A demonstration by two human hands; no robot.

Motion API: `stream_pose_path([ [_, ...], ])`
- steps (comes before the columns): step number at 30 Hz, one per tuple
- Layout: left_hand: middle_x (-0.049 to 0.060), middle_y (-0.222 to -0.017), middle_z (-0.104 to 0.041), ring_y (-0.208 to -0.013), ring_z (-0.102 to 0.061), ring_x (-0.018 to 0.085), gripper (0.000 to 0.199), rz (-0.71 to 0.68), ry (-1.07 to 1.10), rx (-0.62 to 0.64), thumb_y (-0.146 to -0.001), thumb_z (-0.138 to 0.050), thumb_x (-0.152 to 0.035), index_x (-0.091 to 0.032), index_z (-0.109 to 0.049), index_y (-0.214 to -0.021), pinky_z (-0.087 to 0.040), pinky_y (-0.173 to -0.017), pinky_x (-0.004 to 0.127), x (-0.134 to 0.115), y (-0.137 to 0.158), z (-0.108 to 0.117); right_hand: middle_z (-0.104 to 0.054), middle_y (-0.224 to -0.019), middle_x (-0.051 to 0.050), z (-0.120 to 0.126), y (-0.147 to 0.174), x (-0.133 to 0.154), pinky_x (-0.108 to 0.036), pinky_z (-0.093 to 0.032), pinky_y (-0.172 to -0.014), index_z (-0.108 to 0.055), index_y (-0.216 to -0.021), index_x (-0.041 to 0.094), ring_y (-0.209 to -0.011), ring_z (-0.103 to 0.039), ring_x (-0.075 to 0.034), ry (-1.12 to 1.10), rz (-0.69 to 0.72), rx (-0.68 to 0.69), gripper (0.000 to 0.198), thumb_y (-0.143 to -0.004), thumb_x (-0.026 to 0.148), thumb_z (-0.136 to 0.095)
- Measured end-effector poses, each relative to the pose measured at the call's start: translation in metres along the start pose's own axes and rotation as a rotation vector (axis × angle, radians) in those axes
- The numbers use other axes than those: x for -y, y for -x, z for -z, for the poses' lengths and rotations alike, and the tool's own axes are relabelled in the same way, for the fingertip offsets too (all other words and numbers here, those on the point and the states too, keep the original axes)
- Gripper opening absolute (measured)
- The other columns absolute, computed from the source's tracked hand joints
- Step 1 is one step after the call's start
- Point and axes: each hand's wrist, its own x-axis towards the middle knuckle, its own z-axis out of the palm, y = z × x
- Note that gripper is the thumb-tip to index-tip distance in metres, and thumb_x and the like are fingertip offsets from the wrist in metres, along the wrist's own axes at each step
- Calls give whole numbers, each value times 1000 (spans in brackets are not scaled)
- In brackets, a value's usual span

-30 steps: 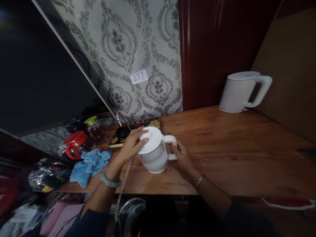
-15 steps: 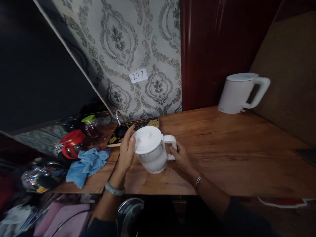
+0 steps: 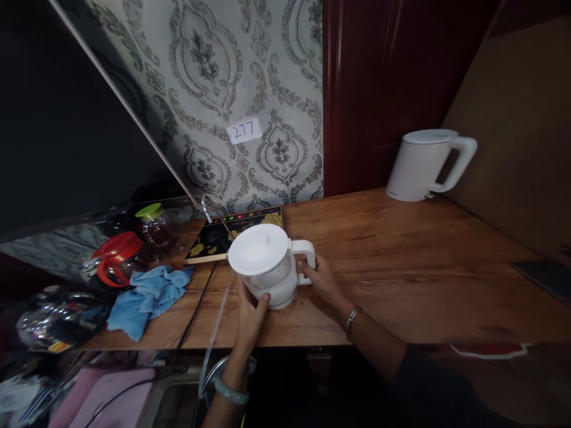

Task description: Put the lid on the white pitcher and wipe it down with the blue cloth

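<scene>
A white-lidded glass kettle (image 3: 270, 279) stands near the front edge of the wooden counter, its handle pointing right. My right hand (image 3: 319, 279) is wrapped round that handle, thumb on its inner side. Low on the kettle's front left, my left hand (image 3: 250, 312) presses against the body with the thumb in front; its other fingers are mostly hidden behind the kettle. The white lid (image 3: 259, 249) sits on top. Just behind is a black and gold electric tea stove (image 3: 209, 239) with a curved metal spout (image 3: 206, 209) and a small red light.
A white electric kettle (image 3: 422, 166) stands at the back right. On the left are a crumpled blue cloth (image 3: 149, 297), a red-lidded pot (image 3: 116, 252), a green-lidded jar (image 3: 156, 229) and a shiny glass pot (image 3: 57, 321). A black cord (image 3: 195, 318) crosses the counter's front edge.
My left hand has moved from the lid's left side down to the kettle's lower body. My right hand stays on the handle. The view has shifted slightly.
</scene>
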Motion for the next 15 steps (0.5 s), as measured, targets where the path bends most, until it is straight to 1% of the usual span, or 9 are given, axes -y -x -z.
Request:
stream_pose_path([
  [3, 18, -157, -27, -144, -33, 30, 101, 11, -7, 9, -78, -56, -71, -22, -9, -153, -32, -117, 46, 12, 3, -4, -52, -60, 2, 0, 0, 1, -26, -40, -52, -61, -73, 19, -55, -45, -14, -13, -3, -9, 30, -71, 49, -65],
  [6, 18, -158, -25, -145, -32, 30, 102, 34, 22, 8, -76, -59, -70, -22, -9, -152, -30, -118, 47, 17, 6, -7, -53, -60, 2, 0, 0, 1, -25, -39, -52, -61, -72, 19, -56, -45, -13, -13, -7, -7, 32, -71, 50, -66],
  [10, 19, -154, -33, -143, -35, 31, 100, 59, 53, -10, -73, -64, -68, -22, -17, -150, -29, -118, 49, 21, 7, -9, -54, -63, 1, -1, -2, 0, -25, -40, -53, -62, -73, 18, -58, -46, -14, -23, -14, 6, 33, -70, 50, -66],
  [15, 17, -150, -41, -138, -42, 32, 96, 48, 130, -42, -72, -69, -64, -22, -26, -147, -33, -116, 47, 27, 3, -10, -55, -64, 2, -2, -4, 1, -25, -40, -55, -62, -74, 18, -59, -46, -13, -41, -26, -6, 31, -68, 48, -68],
])
